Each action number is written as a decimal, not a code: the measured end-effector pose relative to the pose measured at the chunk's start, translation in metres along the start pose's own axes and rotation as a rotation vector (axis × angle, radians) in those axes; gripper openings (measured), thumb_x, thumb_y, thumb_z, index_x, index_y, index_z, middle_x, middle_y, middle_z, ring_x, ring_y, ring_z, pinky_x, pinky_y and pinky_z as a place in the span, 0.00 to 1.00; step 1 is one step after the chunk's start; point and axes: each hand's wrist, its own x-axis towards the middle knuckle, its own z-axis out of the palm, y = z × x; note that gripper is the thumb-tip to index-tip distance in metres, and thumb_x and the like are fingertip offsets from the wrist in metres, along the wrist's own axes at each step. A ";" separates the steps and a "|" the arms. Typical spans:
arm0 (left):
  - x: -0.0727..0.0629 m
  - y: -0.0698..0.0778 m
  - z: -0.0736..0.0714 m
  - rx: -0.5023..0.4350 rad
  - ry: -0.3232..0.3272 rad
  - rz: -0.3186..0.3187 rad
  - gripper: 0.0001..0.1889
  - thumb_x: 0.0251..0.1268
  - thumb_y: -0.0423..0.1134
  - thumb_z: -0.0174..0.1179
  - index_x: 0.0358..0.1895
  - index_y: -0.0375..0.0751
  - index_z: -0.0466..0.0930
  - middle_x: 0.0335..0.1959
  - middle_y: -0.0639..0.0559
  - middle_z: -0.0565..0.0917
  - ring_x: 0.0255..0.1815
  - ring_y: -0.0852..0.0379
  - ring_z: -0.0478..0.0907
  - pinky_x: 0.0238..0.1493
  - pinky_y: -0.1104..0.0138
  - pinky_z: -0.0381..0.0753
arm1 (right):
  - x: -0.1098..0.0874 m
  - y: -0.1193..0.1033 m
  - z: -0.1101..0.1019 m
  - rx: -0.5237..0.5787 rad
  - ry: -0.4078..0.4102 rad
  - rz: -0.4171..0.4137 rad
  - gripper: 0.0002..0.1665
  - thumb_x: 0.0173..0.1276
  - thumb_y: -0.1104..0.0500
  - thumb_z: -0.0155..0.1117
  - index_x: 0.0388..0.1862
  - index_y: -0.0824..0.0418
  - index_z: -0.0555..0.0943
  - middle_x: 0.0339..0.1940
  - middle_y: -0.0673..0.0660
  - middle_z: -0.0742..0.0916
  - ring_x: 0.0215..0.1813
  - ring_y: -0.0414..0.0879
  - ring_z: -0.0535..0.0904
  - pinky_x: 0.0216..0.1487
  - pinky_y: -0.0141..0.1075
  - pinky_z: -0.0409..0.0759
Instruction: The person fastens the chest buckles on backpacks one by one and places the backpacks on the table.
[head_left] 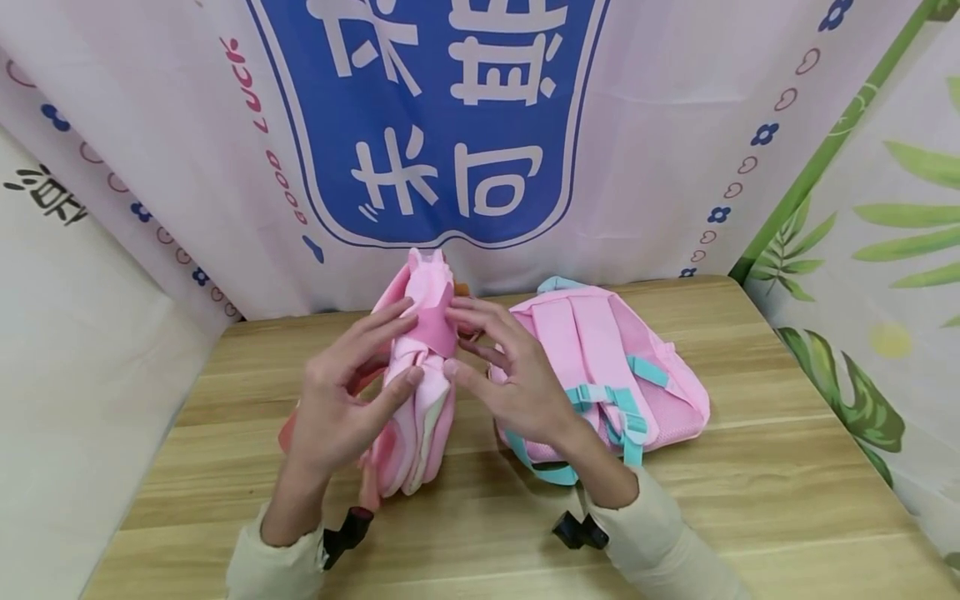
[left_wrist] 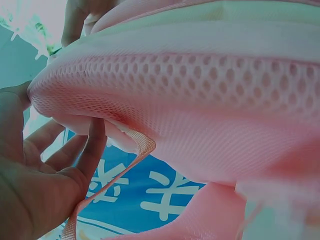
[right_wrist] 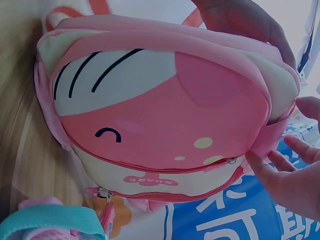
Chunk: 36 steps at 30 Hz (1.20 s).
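A pink children's backpack [head_left: 432,329] with a printed shark face [right_wrist: 165,115] stands on its narrow end on the table, its side turned up. My left hand [head_left: 341,392] grips its left side, thumb and fingers apart along the edge. In the left wrist view, the left hand [left_wrist: 55,170] has its thumb and fingers on the rim of the padded mesh back [left_wrist: 175,75]. From the other side my right hand [head_left: 517,379] holds the same backpack, and in the right wrist view the right hand's fingers [right_wrist: 267,172] touch the corner near a zipper.
To the right lies a second pink backpack [head_left: 600,358] with turquoise straps and buckles, straps up. Both rest on a wood-grain table [head_left: 720,500]. A printed curtain [head_left: 637,167] hangs close behind the table's back edge.
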 end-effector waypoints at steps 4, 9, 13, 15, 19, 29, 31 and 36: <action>0.000 0.000 0.002 -0.018 -0.022 0.020 0.34 0.59 0.20 0.72 0.71 0.42 0.82 0.76 0.46 0.80 0.66 0.54 0.86 0.58 0.69 0.87 | 0.000 -0.003 -0.002 -0.019 0.019 0.009 0.30 0.74 0.65 0.71 0.74 0.61 0.78 0.78 0.54 0.76 0.77 0.48 0.76 0.72 0.36 0.81; -0.001 -0.001 0.004 -0.029 -0.056 0.031 0.37 0.57 0.21 0.74 0.73 0.42 0.80 0.77 0.47 0.78 0.73 0.54 0.81 0.62 0.69 0.84 | -0.001 -0.004 -0.006 -0.023 0.032 0.029 0.29 0.73 0.65 0.71 0.72 0.61 0.79 0.77 0.54 0.76 0.76 0.48 0.77 0.70 0.35 0.82; -0.002 -0.001 0.007 -0.011 -0.085 0.037 0.41 0.55 0.23 0.76 0.75 0.42 0.78 0.79 0.47 0.76 0.75 0.49 0.79 0.65 0.69 0.82 | -0.002 -0.005 -0.011 -0.036 0.032 0.043 0.30 0.74 0.63 0.72 0.73 0.59 0.78 0.75 0.53 0.77 0.73 0.47 0.77 0.70 0.35 0.83; -0.003 -0.002 0.008 0.003 -0.098 0.044 0.42 0.54 0.24 0.77 0.76 0.43 0.77 0.79 0.47 0.76 0.75 0.46 0.78 0.65 0.68 0.82 | -0.002 -0.005 -0.014 -0.045 0.029 0.044 0.32 0.73 0.62 0.72 0.74 0.59 0.76 0.74 0.53 0.77 0.70 0.48 0.78 0.69 0.36 0.83; -0.004 -0.001 0.011 0.027 -0.123 0.056 0.41 0.54 0.26 0.77 0.76 0.43 0.77 0.81 0.47 0.74 0.78 0.44 0.76 0.66 0.67 0.81 | -0.003 -0.005 -0.019 -0.086 0.028 0.072 0.34 0.74 0.59 0.72 0.77 0.57 0.74 0.73 0.53 0.78 0.70 0.48 0.78 0.69 0.39 0.85; -0.008 0.012 0.008 0.041 -0.128 0.091 0.38 0.55 0.25 0.76 0.74 0.37 0.78 0.78 0.44 0.76 0.67 0.40 0.85 0.67 0.67 0.83 | -0.004 -0.008 -0.032 -0.162 0.066 0.163 0.36 0.74 0.53 0.73 0.78 0.56 0.72 0.72 0.53 0.77 0.74 0.47 0.77 0.69 0.41 0.85; -0.008 0.013 0.006 0.041 -0.108 0.093 0.38 0.55 0.23 0.76 0.73 0.37 0.78 0.78 0.44 0.77 0.66 0.40 0.85 0.66 0.66 0.83 | -0.005 -0.008 -0.035 -0.172 0.072 0.177 0.37 0.74 0.53 0.73 0.78 0.56 0.72 0.72 0.53 0.77 0.73 0.47 0.78 0.69 0.42 0.84; -0.009 0.013 -0.003 0.086 -0.058 0.048 0.39 0.55 0.22 0.77 0.73 0.40 0.79 0.76 0.44 0.79 0.68 0.48 0.84 0.62 0.71 0.85 | -0.008 -0.008 -0.042 -0.213 0.086 0.242 0.38 0.73 0.49 0.75 0.78 0.55 0.72 0.72 0.53 0.78 0.72 0.49 0.78 0.69 0.47 0.85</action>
